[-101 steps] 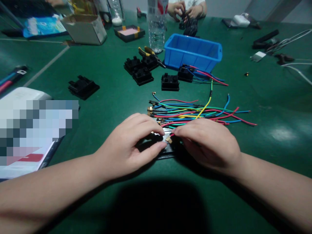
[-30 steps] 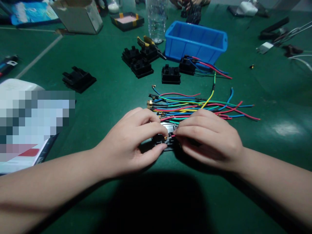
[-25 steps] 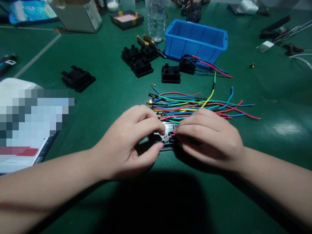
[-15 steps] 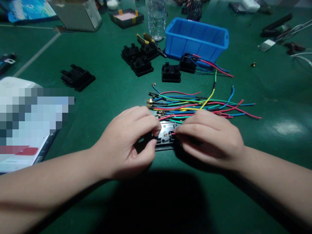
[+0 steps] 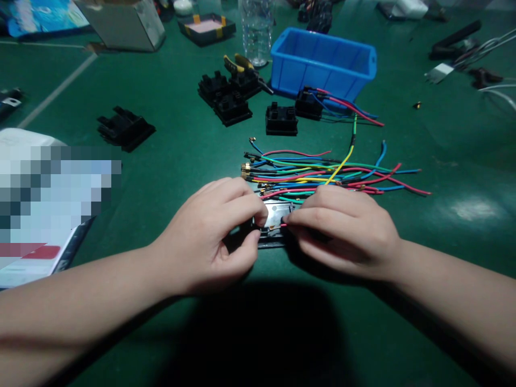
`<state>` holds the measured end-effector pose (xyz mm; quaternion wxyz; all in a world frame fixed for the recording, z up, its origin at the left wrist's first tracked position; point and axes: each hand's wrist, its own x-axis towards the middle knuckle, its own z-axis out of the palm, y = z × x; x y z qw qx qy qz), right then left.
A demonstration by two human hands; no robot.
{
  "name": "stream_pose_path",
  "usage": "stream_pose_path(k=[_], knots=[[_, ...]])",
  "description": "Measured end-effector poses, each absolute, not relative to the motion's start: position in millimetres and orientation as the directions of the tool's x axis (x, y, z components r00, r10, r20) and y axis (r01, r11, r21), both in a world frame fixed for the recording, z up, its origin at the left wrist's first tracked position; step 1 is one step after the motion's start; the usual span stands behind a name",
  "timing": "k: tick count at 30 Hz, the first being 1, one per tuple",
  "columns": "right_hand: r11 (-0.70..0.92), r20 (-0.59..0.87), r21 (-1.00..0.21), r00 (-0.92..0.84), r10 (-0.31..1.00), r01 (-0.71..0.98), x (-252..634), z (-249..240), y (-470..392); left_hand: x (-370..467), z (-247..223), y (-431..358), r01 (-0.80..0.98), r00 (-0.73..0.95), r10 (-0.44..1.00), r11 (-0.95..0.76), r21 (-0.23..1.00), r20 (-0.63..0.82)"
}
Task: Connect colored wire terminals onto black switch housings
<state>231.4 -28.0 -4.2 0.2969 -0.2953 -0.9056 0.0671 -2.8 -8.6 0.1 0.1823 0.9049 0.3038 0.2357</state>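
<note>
My left hand [image 5: 215, 234] is closed, thumb and fingers gripping the left side of a black plastic housing [image 5: 275, 240] that lies on the table. Between my right hand's [image 5: 344, 234] pinched fingertips is a red wire [image 5: 284, 225]. Its small metal terminal points left, over the inside of the housing, close to my left fingertips. Whether the terminal touches anything there I cannot tell. Most of the wire is hidden under my right hand. Just behind both hands lies a bundle of red, blue, green and yellow wires [image 5: 306, 173] with metal terminals on their left ends.
Farther back are several black sockets [image 5: 231, 109], yellow-handled pliers [image 5: 237, 63], a blue bin [image 5: 322, 75] and a clear bottle [image 5: 257, 35]. One socket [image 5: 309, 103] has wires attached. A single black piece [image 5: 126, 129] lies at left, near a partly pixelated device [image 5: 60, 209].
My right hand has moved slightly left, bringing the red wire's terminal closer to my left fingertips. The left hand keeps its grip on the housing.
</note>
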Motion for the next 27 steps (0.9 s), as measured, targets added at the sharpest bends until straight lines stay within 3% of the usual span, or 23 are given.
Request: stream_pose_path(k=[15, 27], knots=[[0.814, 0.522, -0.341, -0.625, 0.581, 0.471, 230.5, -3.7, -29.2, -1.1, -0.5, -6.4, 0.456, 0.713, 0.631, -0.749, 0.481, 0.306], [0.798, 0.57, -0.298, -0.573, 0.589, 0.523, 230.4, -2.9, -31.0, 0.0, -1.3, -6.4, 0.423, 0.738, 0.602, -0.765, 0.486, 0.305]])
